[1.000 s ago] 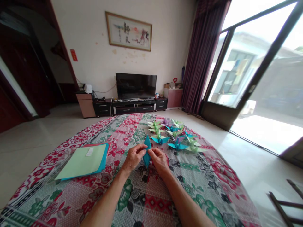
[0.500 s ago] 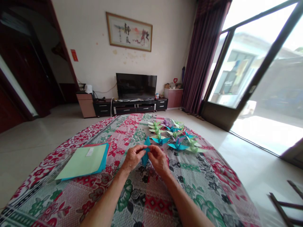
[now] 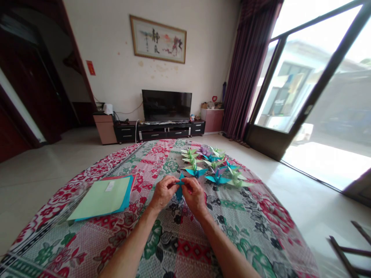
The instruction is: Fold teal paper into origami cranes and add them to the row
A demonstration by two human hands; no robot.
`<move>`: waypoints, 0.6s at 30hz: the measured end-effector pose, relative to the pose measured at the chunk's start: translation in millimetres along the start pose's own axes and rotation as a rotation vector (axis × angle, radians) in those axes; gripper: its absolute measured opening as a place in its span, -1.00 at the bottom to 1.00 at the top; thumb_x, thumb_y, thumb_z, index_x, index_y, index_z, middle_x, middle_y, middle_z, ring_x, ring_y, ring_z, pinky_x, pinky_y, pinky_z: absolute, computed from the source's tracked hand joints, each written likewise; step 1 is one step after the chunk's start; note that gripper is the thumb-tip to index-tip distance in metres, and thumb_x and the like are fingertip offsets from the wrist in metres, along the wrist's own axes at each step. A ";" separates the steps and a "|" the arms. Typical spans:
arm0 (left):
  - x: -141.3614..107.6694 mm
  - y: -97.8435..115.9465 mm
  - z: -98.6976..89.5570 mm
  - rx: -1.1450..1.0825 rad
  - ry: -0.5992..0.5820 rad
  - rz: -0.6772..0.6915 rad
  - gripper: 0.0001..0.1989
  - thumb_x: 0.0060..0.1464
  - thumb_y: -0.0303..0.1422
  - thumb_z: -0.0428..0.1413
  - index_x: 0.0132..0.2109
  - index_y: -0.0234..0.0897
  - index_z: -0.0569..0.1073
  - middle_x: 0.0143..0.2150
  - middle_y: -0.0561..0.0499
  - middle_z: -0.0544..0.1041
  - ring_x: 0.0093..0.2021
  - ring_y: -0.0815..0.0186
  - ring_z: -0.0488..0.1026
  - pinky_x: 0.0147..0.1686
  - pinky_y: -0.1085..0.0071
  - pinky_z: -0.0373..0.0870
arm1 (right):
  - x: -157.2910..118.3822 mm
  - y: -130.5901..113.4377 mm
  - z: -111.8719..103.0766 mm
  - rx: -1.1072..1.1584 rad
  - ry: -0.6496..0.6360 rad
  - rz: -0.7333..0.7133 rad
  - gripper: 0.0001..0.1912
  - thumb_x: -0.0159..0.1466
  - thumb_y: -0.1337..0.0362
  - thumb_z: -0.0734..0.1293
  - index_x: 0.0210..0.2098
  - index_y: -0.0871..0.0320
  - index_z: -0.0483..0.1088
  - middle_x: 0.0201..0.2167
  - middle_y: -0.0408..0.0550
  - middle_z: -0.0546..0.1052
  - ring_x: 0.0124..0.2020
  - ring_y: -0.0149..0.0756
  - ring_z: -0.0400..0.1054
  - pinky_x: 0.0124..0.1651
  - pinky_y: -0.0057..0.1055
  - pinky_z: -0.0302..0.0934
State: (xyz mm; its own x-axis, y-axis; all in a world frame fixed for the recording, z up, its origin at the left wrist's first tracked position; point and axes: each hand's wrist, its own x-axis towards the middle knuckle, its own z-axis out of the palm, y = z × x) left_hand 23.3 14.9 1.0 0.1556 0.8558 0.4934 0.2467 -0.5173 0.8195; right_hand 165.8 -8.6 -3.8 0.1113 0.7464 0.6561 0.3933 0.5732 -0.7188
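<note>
Between my two hands is a folded piece of blue origami paper (image 3: 179,193), its narrow points showing above and below the fingers. My left hand (image 3: 164,191) pinches its left side with thumb and forefinger. On the right side, my right hand (image 3: 194,194) grips it the same way, fingertips close to those of the left. The fingers cover the middle of the paper, so its folds there are hidden. Just beyond the hands stand several paper cranes in green, blue and purple, the nearest being a blue crane (image 3: 218,178) to the right.
A stack of coloured paper (image 3: 98,199), light green on top, lies to the left on the round table's floral tablecloth (image 3: 162,247). Past the table stands a low TV cabinet (image 3: 165,131). A dark wooden frame (image 3: 344,251) is on the floor at lower right.
The upper point of the blue paper now stands lower above my fingertips, and its lower part looks narrower. Both hands keep their pinch in nearly the same place.
</note>
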 end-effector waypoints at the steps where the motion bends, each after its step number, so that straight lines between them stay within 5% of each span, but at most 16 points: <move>1: 0.0 0.2 0.2 -0.009 0.001 -0.001 -0.86 -0.07 -0.37 0.14 -0.29 -0.24 0.53 -0.23 -0.04 0.47 -0.23 0.31 0.42 -0.25 0.45 0.39 | 0.3 -1.2 -0.2 -0.007 0.003 -0.008 -0.80 0.10 0.41 0.24 -0.29 0.12 0.43 -0.38 -0.08 0.44 -0.39 -0.36 0.32 -0.31 -0.44 0.23; 18: -0.4 12.4 -0.4 0.043 0.028 0.024 -0.90 -0.08 -0.40 0.09 -0.36 -0.27 0.49 -0.27 -0.01 0.46 -0.35 0.37 0.38 -0.36 0.49 0.34 | 0.9 -8.4 -0.1 -0.041 -0.001 -0.025 -0.83 0.09 0.43 0.23 -0.37 0.13 0.42 -0.40 -0.08 0.46 -0.39 -0.36 0.33 -0.29 -0.45 0.23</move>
State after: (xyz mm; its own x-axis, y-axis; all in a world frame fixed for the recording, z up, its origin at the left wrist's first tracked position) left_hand 25.9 8.1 11.1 0.1357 0.8426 0.5212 0.2840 -0.5370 0.7943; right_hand 162.7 -12.8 2.9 0.0998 0.7327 0.6732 0.4327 0.5772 -0.6925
